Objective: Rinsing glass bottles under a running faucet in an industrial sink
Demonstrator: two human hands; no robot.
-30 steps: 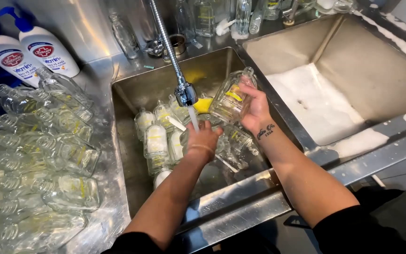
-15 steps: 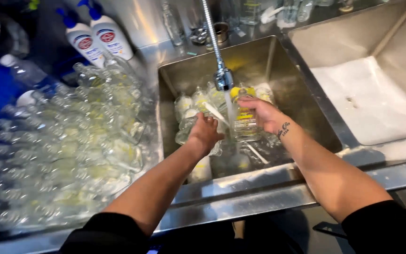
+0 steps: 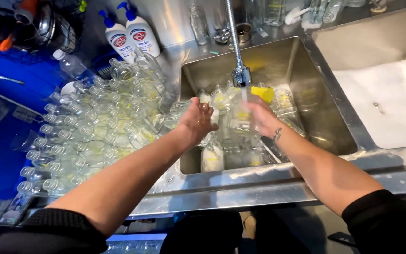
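Head view: the right hand (image 3: pixel 259 115) is closed around a clear glass bottle (image 3: pixel 238 117), holding it under the faucet nozzle (image 3: pixel 241 75) over the middle of the steel sink (image 3: pixel 320 117). The left hand (image 3: pixel 198 120) hovers just beside it near the sink's left wall, fingers loosely curled, wet, gripping nothing visible. More bottles lie in the sink's bottom, with a yellow sponge (image 3: pixel 263 93) behind the right hand. On the counter at the sink's left edge, rows of washed bottles (image 3: pixel 95 136) lie stacked; two soap dispensers (image 3: pixel 130 35) stand at the back edge.
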